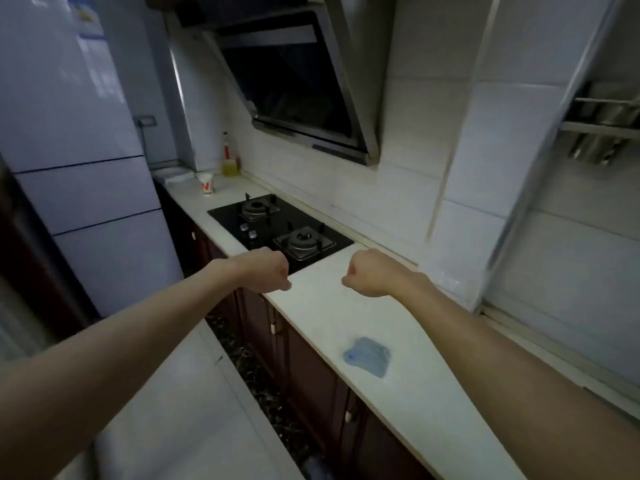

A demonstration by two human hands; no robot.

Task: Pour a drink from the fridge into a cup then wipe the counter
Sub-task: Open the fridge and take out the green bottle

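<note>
Both hands, left hand (268,273) and right hand (372,273), are clenched into empty fists, arms outstretched above the pale bench (311,313). A blue cloth (367,355) lies nearer; the fridge (69,150) stands far left.

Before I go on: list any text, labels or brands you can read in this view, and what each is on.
"N", a red letter on the white paper cup at the far end of the counter.
Sticker on the fridge: print too blurred to read.
Red label on the oil bottle: too small to read.
</note>
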